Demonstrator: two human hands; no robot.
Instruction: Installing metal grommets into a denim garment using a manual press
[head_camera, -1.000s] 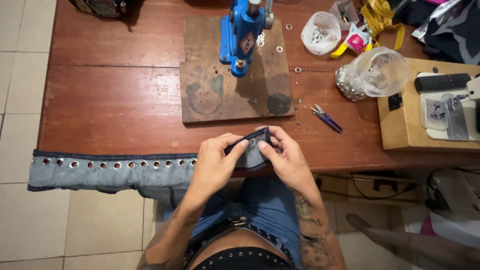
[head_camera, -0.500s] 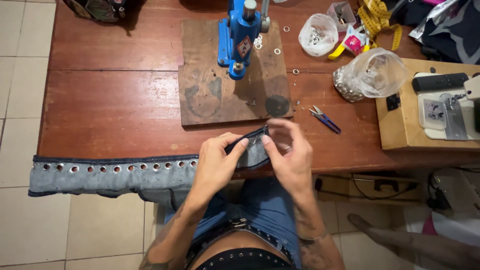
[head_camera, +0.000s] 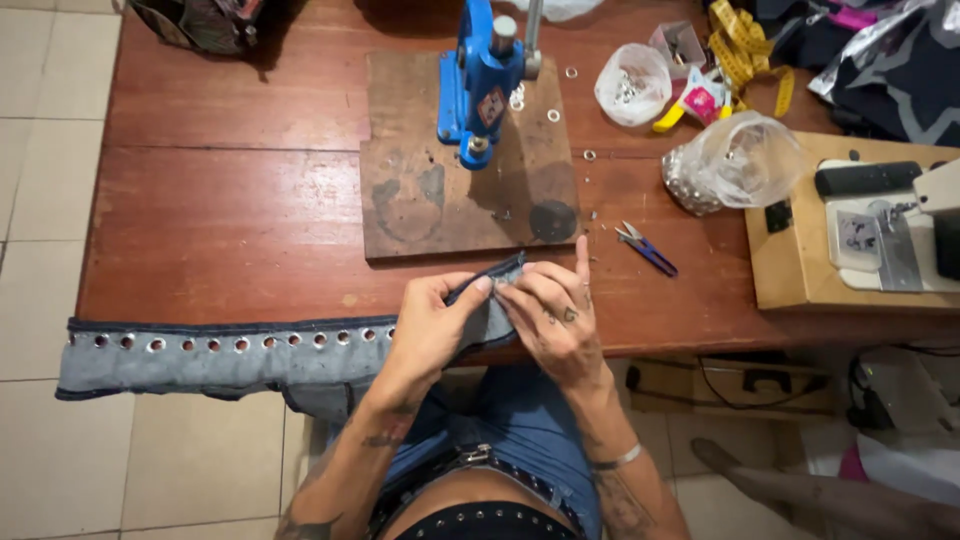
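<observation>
My left hand (head_camera: 432, 322) and right hand (head_camera: 553, 315) each keep a closed grip on the denim strip (head_camera: 230, 352) at the tabletop (head_camera: 230, 230) edge, holding its end taut near the blue press (head_camera: 478, 85).

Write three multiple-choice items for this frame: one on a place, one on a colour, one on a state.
1. Where does the eyelet press stand?
A. on the wooden board
B. on the floor
C. on the sewing machine

2. What colour is the press?
A. red
B. blue
C. green

3. How is the denim strip held?
A. lying untouched
B. in the left hand alone
C. its end pinched by the left hand and the right hand

Answers: 1 A, the press base sits on the board on the wooden table. 2 B, its body is bright blue. 3 C, both hands close a grip on the strip's end at the table edge.
</observation>
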